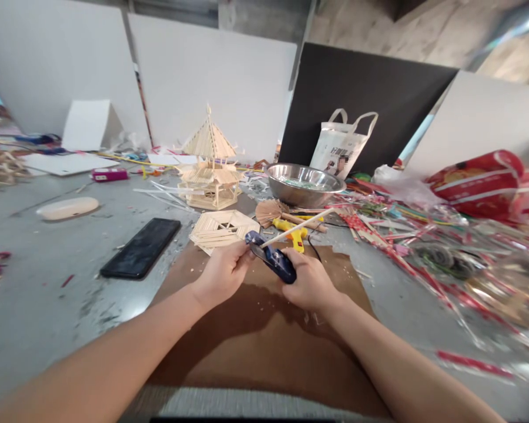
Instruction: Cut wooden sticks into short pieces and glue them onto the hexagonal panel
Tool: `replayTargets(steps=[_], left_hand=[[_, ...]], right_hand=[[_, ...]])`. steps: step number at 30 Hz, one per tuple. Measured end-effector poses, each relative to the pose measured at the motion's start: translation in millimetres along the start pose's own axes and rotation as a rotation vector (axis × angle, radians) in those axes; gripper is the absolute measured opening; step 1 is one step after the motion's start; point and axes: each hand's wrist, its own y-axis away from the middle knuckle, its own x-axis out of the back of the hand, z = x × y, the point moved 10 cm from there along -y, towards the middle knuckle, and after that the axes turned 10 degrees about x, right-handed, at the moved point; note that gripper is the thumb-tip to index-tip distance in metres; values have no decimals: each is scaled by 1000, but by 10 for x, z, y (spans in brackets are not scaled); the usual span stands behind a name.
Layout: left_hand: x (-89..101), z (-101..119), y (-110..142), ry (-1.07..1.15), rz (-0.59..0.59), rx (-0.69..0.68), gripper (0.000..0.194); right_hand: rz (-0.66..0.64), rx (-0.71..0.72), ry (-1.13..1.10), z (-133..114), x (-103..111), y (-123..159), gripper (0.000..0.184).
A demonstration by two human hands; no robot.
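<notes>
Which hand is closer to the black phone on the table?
The left. The left hand is to the right of the phone; the right hand, around the dark blue tool, is farther right.

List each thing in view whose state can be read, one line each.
Phone: lying flat, screen dark
Metal bowl: upright, something in it
White bag: standing, handles up
Tiered stick model: upright
Flat slatted piece: lying flat
Right hand: closed around blue tool
Left hand: fingers closed by tool's tip, grip unclear
</notes>
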Motion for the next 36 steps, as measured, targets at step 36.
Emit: replayTargets(steps=[36], left_hand=[[-174,-76,-29,270,-278,120,22]], right_hand=[[28,81,7,-23,33,-22,56]])
